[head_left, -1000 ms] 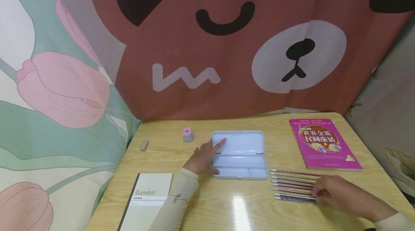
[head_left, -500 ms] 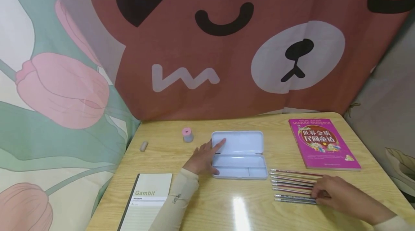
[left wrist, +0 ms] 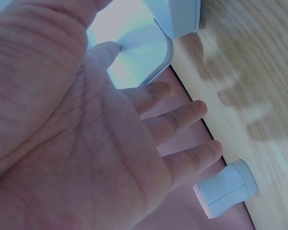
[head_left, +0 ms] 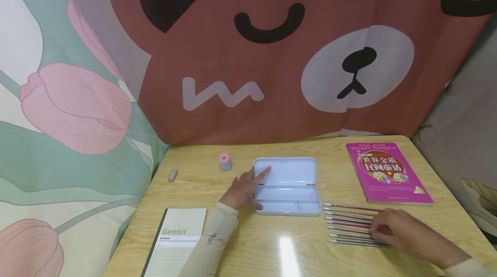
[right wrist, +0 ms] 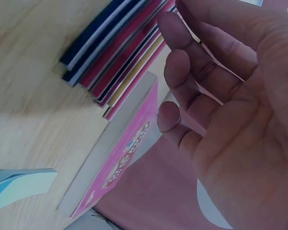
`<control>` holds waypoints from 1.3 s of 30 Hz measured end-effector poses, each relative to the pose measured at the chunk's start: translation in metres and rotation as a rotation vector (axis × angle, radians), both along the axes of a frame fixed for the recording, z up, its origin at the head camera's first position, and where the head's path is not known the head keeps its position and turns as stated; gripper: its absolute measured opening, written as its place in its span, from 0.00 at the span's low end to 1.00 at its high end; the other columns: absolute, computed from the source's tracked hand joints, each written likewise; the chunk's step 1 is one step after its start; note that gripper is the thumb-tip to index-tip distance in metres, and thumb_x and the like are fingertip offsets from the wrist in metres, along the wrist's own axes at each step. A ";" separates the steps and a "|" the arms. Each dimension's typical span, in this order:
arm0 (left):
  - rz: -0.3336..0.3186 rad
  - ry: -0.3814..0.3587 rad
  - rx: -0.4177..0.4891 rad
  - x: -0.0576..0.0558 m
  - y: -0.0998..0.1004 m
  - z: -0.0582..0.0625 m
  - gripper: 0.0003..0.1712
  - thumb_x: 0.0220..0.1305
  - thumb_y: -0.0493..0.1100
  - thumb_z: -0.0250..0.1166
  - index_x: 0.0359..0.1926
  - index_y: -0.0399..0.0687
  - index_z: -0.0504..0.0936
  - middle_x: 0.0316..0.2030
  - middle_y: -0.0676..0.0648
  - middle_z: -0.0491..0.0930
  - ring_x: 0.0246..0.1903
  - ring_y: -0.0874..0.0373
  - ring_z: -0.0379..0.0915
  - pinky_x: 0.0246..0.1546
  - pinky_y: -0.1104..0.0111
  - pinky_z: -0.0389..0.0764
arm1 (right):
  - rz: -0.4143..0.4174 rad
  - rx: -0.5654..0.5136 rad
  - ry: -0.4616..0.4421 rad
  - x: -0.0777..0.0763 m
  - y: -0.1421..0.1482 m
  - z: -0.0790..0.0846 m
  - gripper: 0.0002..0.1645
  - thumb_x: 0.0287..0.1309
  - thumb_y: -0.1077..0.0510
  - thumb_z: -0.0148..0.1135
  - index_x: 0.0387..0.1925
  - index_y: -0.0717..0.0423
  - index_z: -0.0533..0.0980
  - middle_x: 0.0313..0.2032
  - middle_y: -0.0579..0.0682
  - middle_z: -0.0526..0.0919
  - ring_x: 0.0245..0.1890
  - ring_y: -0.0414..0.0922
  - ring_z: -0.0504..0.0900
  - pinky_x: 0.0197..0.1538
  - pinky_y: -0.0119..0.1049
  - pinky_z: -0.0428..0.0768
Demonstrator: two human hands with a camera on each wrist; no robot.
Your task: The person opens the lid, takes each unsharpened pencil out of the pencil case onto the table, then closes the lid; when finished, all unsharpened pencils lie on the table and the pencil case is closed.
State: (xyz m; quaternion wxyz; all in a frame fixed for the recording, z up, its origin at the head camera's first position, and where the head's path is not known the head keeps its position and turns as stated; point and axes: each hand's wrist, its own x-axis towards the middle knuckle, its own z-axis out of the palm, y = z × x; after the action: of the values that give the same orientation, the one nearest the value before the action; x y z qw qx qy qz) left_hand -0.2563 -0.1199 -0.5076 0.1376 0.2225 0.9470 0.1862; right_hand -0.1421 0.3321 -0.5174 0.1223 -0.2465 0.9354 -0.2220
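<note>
A pale blue pencil case (head_left: pixel 287 195) lies open on the table, its lid folded back and its compartments bare. At its left side my left hand (head_left: pixel 243 190) rests with spread fingers, index finger over the lid and thumb by the base's front corner. To the right of the case, several pencils (head_left: pixel 345 221) lie side by side, red, yellow and dark ones. Over their right ends my right hand (head_left: pixel 392 229) has bent fingers, with thumb and index finger pinching at the pencils. In the right wrist view its other fingers curl beside the pencils (right wrist: pixel 120 48); the thumb tip is hidden.
A pink book (head_left: pixel 390 173) lies behind the pencils. A pink-topped grey sharpener (head_left: pixel 225 161) and a small grey eraser (head_left: pixel 172 175) sit at the back left. A notebook (head_left: pixel 178 238) lies front left, partly under the left forearm. A printed cloth (head_left: pixel 248 121) hangs behind the table.
The dark pencils at the front have come slightly apart from the rest. My right hand has shifted a little to the left along the pencils. My left hand stays where it was.
</note>
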 end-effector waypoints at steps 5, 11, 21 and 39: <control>0.001 0.015 -0.012 0.002 -0.001 0.002 0.71 0.56 0.45 0.88 0.90 0.68 0.52 0.88 0.32 0.48 0.83 0.31 0.56 0.81 0.29 0.55 | -0.053 0.035 0.026 -0.006 -0.010 0.008 0.07 0.68 0.52 0.77 0.34 0.35 0.87 0.31 0.25 0.81 0.32 0.25 0.72 0.35 0.31 0.81; 0.003 0.025 -0.047 0.003 -0.002 0.004 0.71 0.57 0.48 0.88 0.90 0.69 0.51 0.87 0.26 0.44 0.83 0.24 0.53 0.83 0.32 0.55 | -0.189 0.059 0.103 -0.014 -0.033 0.018 0.03 0.69 0.49 0.76 0.40 0.39 0.88 0.34 0.30 0.83 0.35 0.29 0.77 0.40 0.34 0.85; -0.017 0.086 -0.042 0.008 -0.001 0.015 0.71 0.57 0.49 0.88 0.90 0.70 0.50 0.85 0.21 0.43 0.78 0.15 0.55 0.81 0.33 0.60 | -0.195 0.027 0.419 -0.038 -0.072 0.026 0.25 0.67 0.48 0.80 0.61 0.50 0.84 0.56 0.50 0.87 0.59 0.56 0.85 0.62 0.65 0.83; -0.101 0.511 -0.108 -0.003 0.010 0.003 0.85 0.37 0.60 0.95 0.90 0.65 0.51 0.84 0.38 0.60 0.81 0.28 0.59 0.77 0.32 0.67 | -0.066 0.169 0.448 -0.082 -0.143 0.006 0.81 0.41 0.38 0.93 0.89 0.46 0.53 0.88 0.64 0.50 0.85 0.71 0.52 0.82 0.74 0.57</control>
State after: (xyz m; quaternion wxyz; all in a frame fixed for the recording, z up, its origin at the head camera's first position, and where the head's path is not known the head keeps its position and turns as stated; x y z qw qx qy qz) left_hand -0.2592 -0.1096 -0.5042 -0.0854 0.3014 0.9474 0.0661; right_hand -0.2239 0.1894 -0.5114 -0.0755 -0.2478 0.9620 -0.0864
